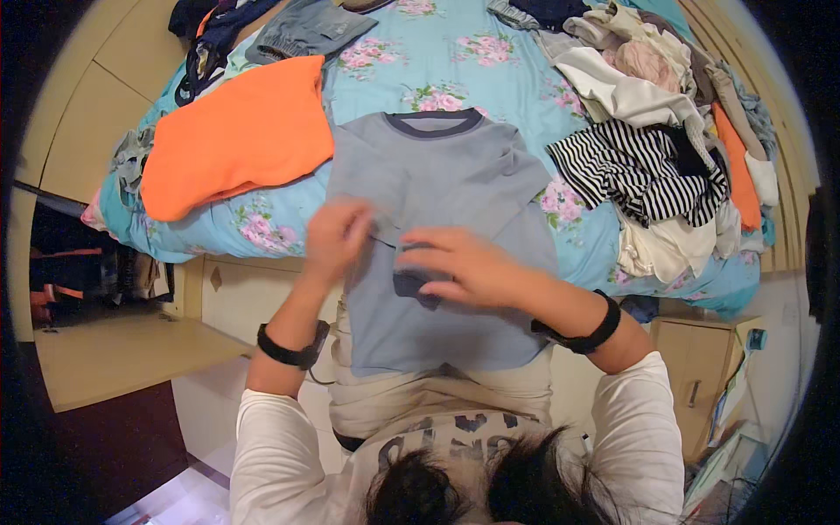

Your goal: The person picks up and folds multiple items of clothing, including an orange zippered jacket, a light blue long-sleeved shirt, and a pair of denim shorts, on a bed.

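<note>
A blue flowered bed cover (433, 68) is carrying clothes along both sides — an orange garment (236, 131) is lying flat near the left edge, while grey clothing (306, 37) and dark pieces (229, 37) are resting toward the far left corner. Along the right edge a heap is sprawling — a white garment (612, 86), a striped black-and-white garment (612, 166) and cream cloth (665, 248). A wooden cabinet (687, 350) is standing by the near right corner.
</note>
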### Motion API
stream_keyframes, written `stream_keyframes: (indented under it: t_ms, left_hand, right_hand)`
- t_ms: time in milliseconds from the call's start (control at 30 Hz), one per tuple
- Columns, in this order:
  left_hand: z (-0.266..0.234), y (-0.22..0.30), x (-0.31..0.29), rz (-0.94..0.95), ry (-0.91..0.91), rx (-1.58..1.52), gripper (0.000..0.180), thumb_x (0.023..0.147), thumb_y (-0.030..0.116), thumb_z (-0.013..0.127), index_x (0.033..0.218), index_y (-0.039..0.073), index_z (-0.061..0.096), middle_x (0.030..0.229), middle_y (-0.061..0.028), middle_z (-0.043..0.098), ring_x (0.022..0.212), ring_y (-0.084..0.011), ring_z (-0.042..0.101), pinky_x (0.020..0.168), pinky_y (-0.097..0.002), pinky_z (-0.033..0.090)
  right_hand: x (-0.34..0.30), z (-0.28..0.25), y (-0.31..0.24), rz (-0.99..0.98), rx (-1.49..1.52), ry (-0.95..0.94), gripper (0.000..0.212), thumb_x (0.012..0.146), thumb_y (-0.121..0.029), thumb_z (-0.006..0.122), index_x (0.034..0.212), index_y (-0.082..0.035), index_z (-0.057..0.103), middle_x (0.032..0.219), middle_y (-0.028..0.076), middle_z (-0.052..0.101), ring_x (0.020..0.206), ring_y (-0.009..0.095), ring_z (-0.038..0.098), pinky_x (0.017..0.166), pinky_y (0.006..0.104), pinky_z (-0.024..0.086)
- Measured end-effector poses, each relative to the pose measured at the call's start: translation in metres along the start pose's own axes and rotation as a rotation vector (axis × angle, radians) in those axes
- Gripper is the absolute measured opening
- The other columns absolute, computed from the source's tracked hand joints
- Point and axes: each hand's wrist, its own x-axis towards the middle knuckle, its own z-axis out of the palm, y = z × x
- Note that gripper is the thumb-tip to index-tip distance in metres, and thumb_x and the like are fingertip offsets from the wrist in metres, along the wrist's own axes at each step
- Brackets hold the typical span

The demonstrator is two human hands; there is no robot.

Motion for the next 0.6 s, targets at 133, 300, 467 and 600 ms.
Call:
stream_keyframes:
  t_ms: [133, 300, 467, 600]
  left_hand:
    - [-0.024, 0.017, 0.009, -0.185, 0.049, -0.160, 0.027, 0.066, 0.000, 0.054, 0.093, 0.004, 0.051, 0.091, -0.0101, 0.054, 0.074, -0.0221, 0.051, 0.062, -0.0314, 0.042]
    - [0.013, 0.050, 0.005, 0.277, -0.277, 0.050, 0.038, 0.066, 0.002, 0.055, 0.103, 0.007, 0.049, 0.097, -0.0107, 0.053, 0.076, -0.0200, 0.051, 0.068, -0.0309, 0.041]
    - [-0.005, 0.033, 0.001, 0.117, -0.292, -0.205, 0.035, 0.061, 0.002, 0.052, 0.097, 0.006, 0.051, 0.098, -0.0118, 0.053, 0.083, -0.0230, 0.052, 0.075, -0.0298, 0.041]
    - [-0.073, -0.023, -0.032, -0.310, 0.364, -0.634, 0.031, 0.069, -0.003, 0.043, 0.099, 0.003, 0.048, 0.093, -0.0065, 0.054, 0.082, -0.0127, 0.050, 0.072, -0.0249, 0.042]
  right_hand:
    - [-0.029, -0.026, 0.013, 0.082, -0.249, 0.069, 0.040, 0.066, -0.012, 0.061, 0.104, -0.010, 0.048, 0.111, 0.012, 0.044, 0.100, 0.029, 0.044, 0.084, 0.0358, 0.036]
    - [-0.059, -0.039, 0.025, 0.466, -0.036, 0.400, 0.036, 0.067, -0.004, 0.058, 0.101, -0.007, 0.049, 0.102, 0.011, 0.048, 0.093, 0.024, 0.049, 0.076, 0.0300, 0.042]
    - [-0.081, -0.044, 0.035, 0.620, -0.032, 0.447, 0.033, 0.067, -0.004, 0.058, 0.100, -0.005, 0.050, 0.097, 0.010, 0.050, 0.085, 0.020, 0.053, 0.070, 0.0267, 0.044]
    - [-0.111, -0.060, 0.056, 0.786, 0.091, 0.522, 0.028, 0.068, -0.006, 0.059, 0.095, -0.003, 0.053, 0.089, 0.009, 0.054, 0.081, 0.018, 0.054, 0.066, 0.0251, 0.045]
